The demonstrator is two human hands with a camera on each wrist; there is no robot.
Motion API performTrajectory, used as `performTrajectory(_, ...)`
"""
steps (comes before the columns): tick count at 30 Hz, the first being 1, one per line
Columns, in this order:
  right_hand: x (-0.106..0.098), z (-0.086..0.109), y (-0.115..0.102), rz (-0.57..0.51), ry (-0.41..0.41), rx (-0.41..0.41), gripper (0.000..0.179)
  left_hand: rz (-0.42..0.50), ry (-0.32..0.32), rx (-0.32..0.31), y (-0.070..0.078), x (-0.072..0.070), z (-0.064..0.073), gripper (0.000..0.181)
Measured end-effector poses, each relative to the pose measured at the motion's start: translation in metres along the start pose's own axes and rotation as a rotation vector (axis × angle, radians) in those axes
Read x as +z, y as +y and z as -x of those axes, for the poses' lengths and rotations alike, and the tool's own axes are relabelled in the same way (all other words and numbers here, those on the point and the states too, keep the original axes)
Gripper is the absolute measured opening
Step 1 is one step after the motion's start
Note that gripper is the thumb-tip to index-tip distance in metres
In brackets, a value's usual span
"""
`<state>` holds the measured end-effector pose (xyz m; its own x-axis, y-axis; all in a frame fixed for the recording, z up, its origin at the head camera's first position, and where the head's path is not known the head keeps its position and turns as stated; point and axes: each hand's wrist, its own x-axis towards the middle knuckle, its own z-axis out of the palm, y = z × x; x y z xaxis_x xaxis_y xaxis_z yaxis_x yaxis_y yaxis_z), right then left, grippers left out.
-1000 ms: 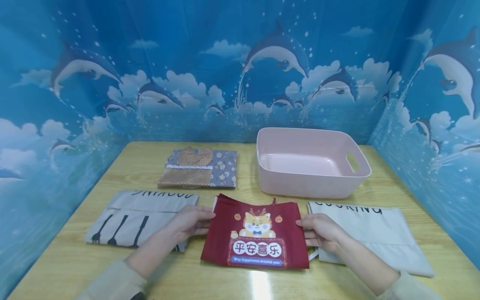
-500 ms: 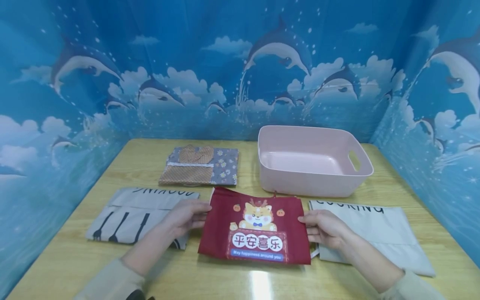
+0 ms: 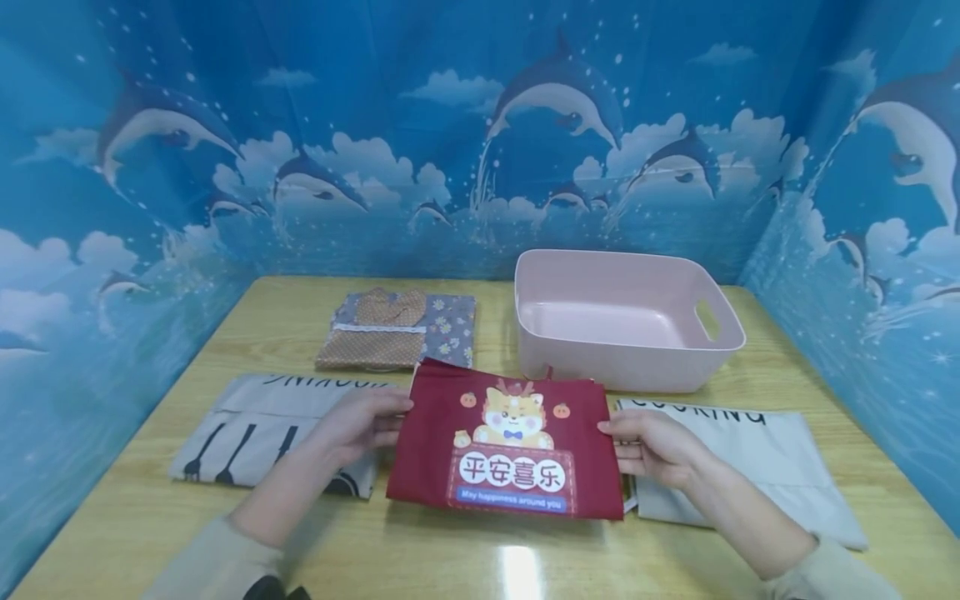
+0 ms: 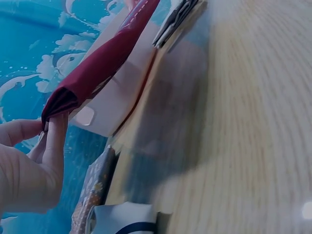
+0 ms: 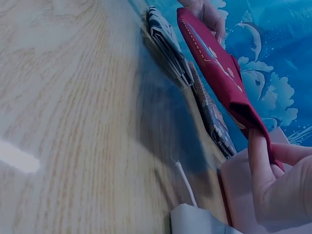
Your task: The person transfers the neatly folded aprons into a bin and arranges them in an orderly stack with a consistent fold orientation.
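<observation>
A folded dark-red apron [image 3: 517, 450] with a cartoon dog and white lettering is held between both hands, above the wooden table. My left hand [image 3: 367, 427] pinches its left edge, thumb on one side and fingers on the other. At the opposite edge my right hand [image 3: 660, 450] pinches the cloth the same way. In the left wrist view the red apron [image 4: 92, 73] shows edge-on, its layers folded together, over a shadow on the table. The right wrist view also shows the apron [image 5: 219, 73] raised and tilted, with fingertips tucked into its folded end.
Behind the apron stands a pink plastic bin [image 3: 615, 367] with a handle hole. A folded flowered apron [image 3: 446, 329] lies at back left. Folded grey aprons with dark print lie left [image 3: 255, 433] and right [image 3: 757, 475]. A dolphin-print curtain [image 3: 420, 150] surrounds the wooden table [image 3: 420, 558].
Both hands have lifted the red apron up and slightly away from the front, its left side rising more. The shadow below it has grown. The other aprons and the bin stay in place.
</observation>
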<state>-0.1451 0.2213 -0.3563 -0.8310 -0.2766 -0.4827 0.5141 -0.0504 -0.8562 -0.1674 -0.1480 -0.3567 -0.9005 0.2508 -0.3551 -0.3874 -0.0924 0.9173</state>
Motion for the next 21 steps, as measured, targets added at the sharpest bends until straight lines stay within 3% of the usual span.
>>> performTrajectory(9, 0.005, 0.006, -0.005, -0.097, -0.085, -0.021, 0.009, -0.027, -0.015, 0.037, 0.011, -0.009, 0.006, 0.018)
performTrajectory(14, 0.01, 0.008, -0.007, -0.12, -0.06, -0.042, 0.009, -0.002, -0.043, 0.037, 0.016, -0.01, 0.007, 0.014)
performTrajectory(21, 0.013, 0.011, -0.011, -0.128, -0.009, -0.061, 0.011, -0.001, -0.031, 0.035, 0.022, -0.011, 0.009, 0.014)
